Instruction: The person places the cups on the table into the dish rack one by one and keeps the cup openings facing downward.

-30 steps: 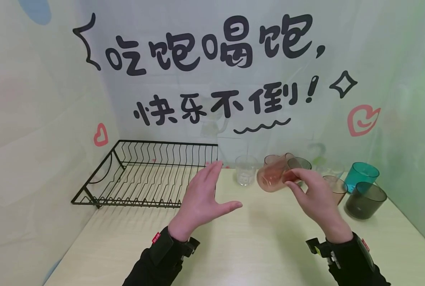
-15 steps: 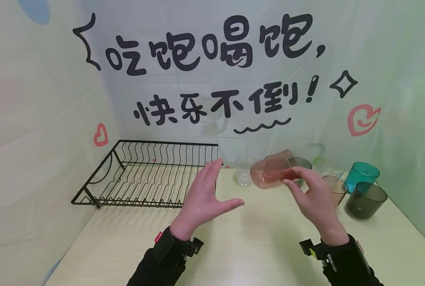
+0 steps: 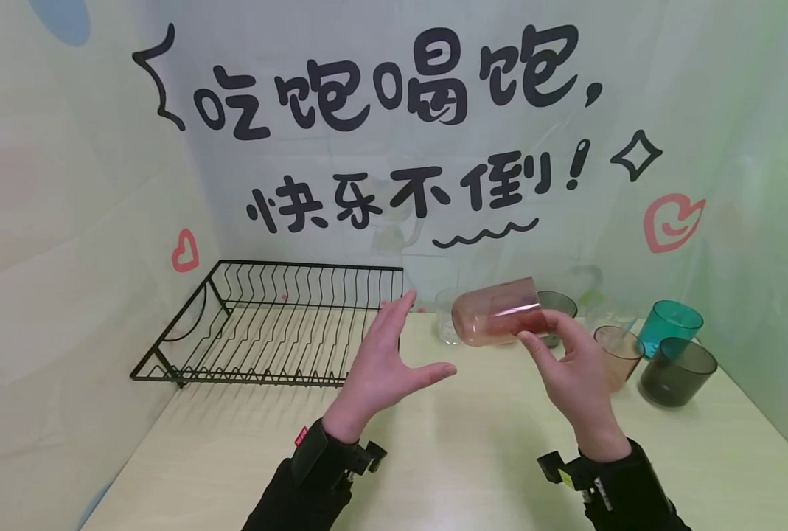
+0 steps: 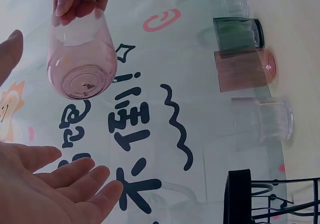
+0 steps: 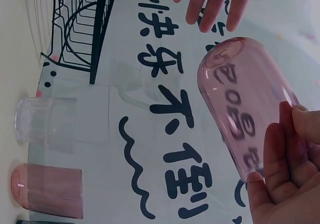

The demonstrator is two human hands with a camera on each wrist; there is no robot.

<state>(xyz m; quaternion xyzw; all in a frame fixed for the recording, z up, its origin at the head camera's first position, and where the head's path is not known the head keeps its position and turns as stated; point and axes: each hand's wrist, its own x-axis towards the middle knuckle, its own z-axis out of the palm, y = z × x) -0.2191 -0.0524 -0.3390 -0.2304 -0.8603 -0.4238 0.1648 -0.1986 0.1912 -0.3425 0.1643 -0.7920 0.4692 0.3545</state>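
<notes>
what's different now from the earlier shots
The right hand has carried the pink cup it grips leftward, toward the left hand, and nearer level. The left hand has edged slightly right. Nothing was newly gripped or let go. The rack and other cups stayed put.

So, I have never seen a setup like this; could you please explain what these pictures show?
No machine here: this is a person working with bare hands. The wide picture comes from a camera on the head, looking forward and down; the other two are taken from the wrists, so they look turned. The right hand holds a pink cup in the air, tilted almost onto its side. The left hand is open beside it, holding nothing. On the table stand a black rack and, to its right, other cups, one of them teal.
</notes>
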